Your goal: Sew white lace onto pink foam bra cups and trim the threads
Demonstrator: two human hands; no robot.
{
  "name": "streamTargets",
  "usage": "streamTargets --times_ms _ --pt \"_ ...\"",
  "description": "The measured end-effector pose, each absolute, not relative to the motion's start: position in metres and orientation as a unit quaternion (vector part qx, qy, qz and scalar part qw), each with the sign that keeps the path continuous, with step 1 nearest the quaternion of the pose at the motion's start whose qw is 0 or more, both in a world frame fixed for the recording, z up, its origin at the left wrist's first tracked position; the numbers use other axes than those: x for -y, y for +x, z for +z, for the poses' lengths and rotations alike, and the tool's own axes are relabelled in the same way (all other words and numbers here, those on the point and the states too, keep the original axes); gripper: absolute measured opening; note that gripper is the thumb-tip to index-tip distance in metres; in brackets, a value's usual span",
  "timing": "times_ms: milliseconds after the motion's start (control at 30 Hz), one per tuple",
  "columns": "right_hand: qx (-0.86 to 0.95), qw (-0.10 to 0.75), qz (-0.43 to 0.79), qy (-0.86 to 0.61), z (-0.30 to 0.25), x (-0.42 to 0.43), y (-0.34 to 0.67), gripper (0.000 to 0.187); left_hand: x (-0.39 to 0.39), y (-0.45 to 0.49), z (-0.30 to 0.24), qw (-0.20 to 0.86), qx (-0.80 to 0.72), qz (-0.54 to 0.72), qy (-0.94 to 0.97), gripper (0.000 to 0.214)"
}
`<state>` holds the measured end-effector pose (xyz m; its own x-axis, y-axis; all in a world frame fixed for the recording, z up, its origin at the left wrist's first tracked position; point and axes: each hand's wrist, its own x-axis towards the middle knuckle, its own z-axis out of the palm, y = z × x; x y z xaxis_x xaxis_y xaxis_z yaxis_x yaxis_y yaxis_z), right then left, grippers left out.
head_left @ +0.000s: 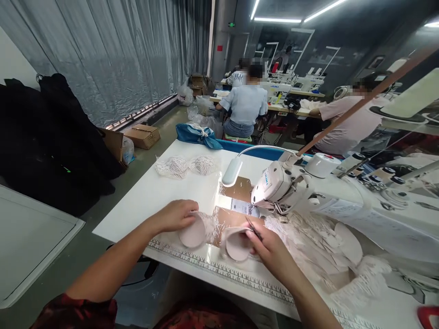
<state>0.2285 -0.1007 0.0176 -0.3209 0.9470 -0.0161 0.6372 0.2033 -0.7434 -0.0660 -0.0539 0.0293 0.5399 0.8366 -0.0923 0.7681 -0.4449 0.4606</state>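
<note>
My left hand (180,215) is closed on the upper left edge of a pale pink bra cup (192,232). A second bra cup (237,246) is pinched at its rim by my right hand (262,242). White lace (211,224) lies between the two cups, which face me with their hollow sides. Also in my right hand is a slim, dark, pointed tool (253,227), too small to name surely. Behind my hands stands a white sewing machine (274,185); its needle area is partly hidden. A lace bra piece (187,166) lies farther back on the white table (137,219).
Lace and cup pieces (318,246) are heaped right of my right hand. A lamp (232,171) hangs low beside the machine head. A printed ruler (219,269) runs along the front edge. A blue cloth bundle (199,135) sits at the far edge; people (244,103) sit beyond.
</note>
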Motion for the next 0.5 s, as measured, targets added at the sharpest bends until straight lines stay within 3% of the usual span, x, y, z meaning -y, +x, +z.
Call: streamTargets --times_ms 200,267,333,400,500 --pt "0.782 0.405 0.237 -0.410 0.028 0.020 0.148 0.034 -0.014 -0.107 0.070 -0.039 -0.534 0.296 0.791 0.002" --pt "0.785 0.433 0.203 -0.393 0.027 -0.015 0.127 0.038 -0.042 -0.114 0.075 -0.107 -0.541 0.338 0.763 0.012" --pt "0.795 0.416 0.192 -0.398 0.019 -0.047 0.112 0.040 -0.066 -0.117 0.069 -0.118 -0.583 0.310 0.742 0.019" --pt "0.815 0.339 0.180 -0.434 0.006 -0.068 0.105 0.042 -0.083 -0.116 0.054 -0.068 -0.637 0.220 0.736 0.022" --pt "0.813 0.311 0.177 -0.459 -0.014 -0.074 0.109 0.041 -0.091 -0.112 0.025 -0.007 -0.646 0.145 0.749 0.027"
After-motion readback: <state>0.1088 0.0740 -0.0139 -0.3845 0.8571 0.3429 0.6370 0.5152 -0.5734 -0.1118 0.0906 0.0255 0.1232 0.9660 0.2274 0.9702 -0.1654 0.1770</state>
